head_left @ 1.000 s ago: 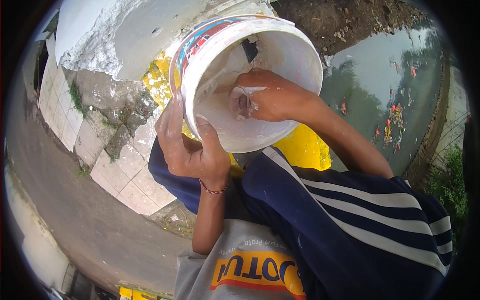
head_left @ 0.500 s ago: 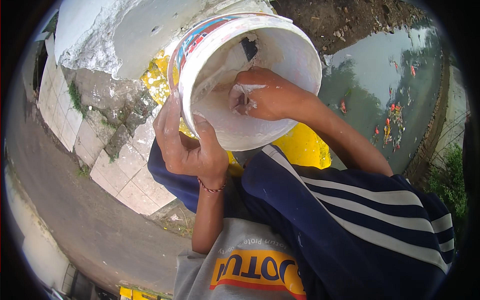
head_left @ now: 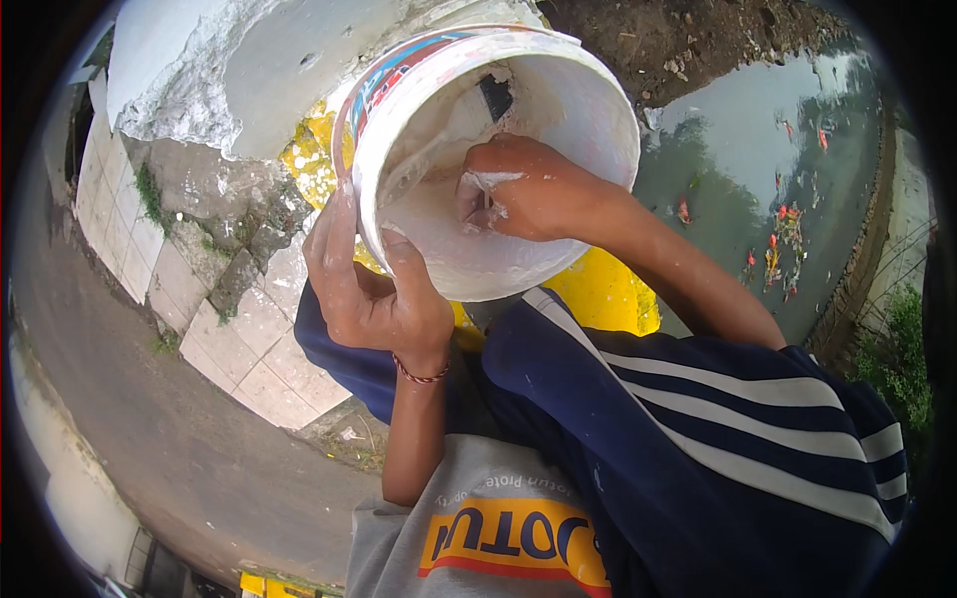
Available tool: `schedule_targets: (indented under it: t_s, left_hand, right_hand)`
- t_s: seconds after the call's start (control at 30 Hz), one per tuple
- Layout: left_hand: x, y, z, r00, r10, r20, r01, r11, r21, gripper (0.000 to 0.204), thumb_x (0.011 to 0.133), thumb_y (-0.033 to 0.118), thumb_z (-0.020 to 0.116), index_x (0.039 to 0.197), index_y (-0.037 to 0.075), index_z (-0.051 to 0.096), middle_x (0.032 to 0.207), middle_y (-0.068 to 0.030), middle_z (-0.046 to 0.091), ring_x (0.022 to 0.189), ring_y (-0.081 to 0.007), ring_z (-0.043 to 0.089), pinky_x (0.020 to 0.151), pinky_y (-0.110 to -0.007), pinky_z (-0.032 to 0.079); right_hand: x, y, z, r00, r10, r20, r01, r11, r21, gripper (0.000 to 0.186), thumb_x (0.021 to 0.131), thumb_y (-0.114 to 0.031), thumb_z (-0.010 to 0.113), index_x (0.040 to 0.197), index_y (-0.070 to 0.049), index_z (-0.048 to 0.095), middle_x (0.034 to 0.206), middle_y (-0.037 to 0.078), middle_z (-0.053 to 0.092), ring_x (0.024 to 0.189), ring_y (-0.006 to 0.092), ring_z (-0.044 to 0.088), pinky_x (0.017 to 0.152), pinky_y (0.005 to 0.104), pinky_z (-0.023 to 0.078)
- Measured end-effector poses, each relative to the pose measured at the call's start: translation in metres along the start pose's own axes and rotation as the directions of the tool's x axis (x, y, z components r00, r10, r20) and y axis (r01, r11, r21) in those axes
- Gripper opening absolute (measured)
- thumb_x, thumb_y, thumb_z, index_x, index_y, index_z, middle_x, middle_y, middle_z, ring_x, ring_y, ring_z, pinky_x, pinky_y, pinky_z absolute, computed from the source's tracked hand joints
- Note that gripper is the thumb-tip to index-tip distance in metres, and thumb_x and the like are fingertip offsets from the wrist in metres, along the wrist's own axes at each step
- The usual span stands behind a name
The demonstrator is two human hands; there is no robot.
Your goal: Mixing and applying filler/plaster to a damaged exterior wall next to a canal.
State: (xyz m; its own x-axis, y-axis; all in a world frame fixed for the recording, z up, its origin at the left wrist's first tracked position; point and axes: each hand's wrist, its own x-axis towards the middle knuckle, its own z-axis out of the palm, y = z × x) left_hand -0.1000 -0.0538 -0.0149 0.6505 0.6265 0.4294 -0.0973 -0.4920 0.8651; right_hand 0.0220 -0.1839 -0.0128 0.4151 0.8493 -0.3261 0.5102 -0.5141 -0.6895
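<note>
A white, round plastic bucket point(head_left: 588, 105), with red and blue markings outside, is tilted, its mouth toward the wearer. The left hand point(head_left: 377, 304) grips the rim, thumb inside and fingers outside; a dark braided bracelet point(head_left: 422, 377) circles that wrist. The right hand point(head_left: 513, 189), white-smeared, is curled closed inside the bucket; whether it holds anything is hidden. Below are navy trousers point(head_left: 538, 369) with pale stripes, and yellow-painted masonry point(head_left: 623, 294); to the right, murky green water point(head_left: 713, 164).
</note>
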Motion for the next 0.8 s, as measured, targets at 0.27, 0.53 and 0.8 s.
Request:
schedule_targets:
  t_s: [0.27, 0.53, 0.8]
  left_hand:
    - [-0.002, -0.004, 0.003, 0.992, -0.049, -0.12, 0.038, 0.995, -0.096, 0.042, 0.077, -0.008, 0.056, 0.118, -0.009, 0.062, 0.114, -0.0204, 0.064, 0.104, -0.0321, 0.063, 0.09, -0.042, 0.051]
    - [-0.001, -0.002, 0.003, 0.993, -0.032, -0.114, 0.025, 0.997, -0.068, 0.042, 0.076, -0.007, 0.058, 0.118, -0.008, 0.062, 0.113, -0.0204, 0.065, 0.103, -0.0321, 0.063, 0.09, -0.041, 0.05]
    - [0.001, -0.001, 0.007, 0.993, -0.031, -0.115, 0.022, 0.996, -0.085, 0.042, 0.077, -0.007, 0.058, 0.118, -0.008, 0.062, 0.114, -0.0201, 0.065, 0.104, -0.0321, 0.063, 0.091, -0.041, 0.05]
  right_hand:
    - [-0.002, -0.001, 0.016, 0.975, -0.087, -0.203, 0.079, 0.996, -0.045, 0.019, 0.072, -0.012, 0.074, 0.088, -0.008, 0.065, 0.09, 0.012, 0.065, 0.093, 0.0348, 0.06, 0.085, 0.0446, 0.047]
    - [0.0, 0.001, -0.003, 0.995, -0.028, -0.092, 0.029, 1.0, 0.012, 0.024, 0.074, -0.009, 0.071, 0.098, -0.007, 0.066, 0.099, 0.014, 0.065, 0.1, 0.0356, 0.059, 0.091, 0.0443, 0.046]
    - [-0.006, -0.004, -0.011, 0.998, -0.027, -0.054, 0.026, 0.999, -0.03, 0.029, 0.079, -0.01, 0.069, 0.107, -0.01, 0.065, 0.104, 0.015, 0.064, 0.103, 0.0363, 0.058, 0.096, 0.0448, 0.045]
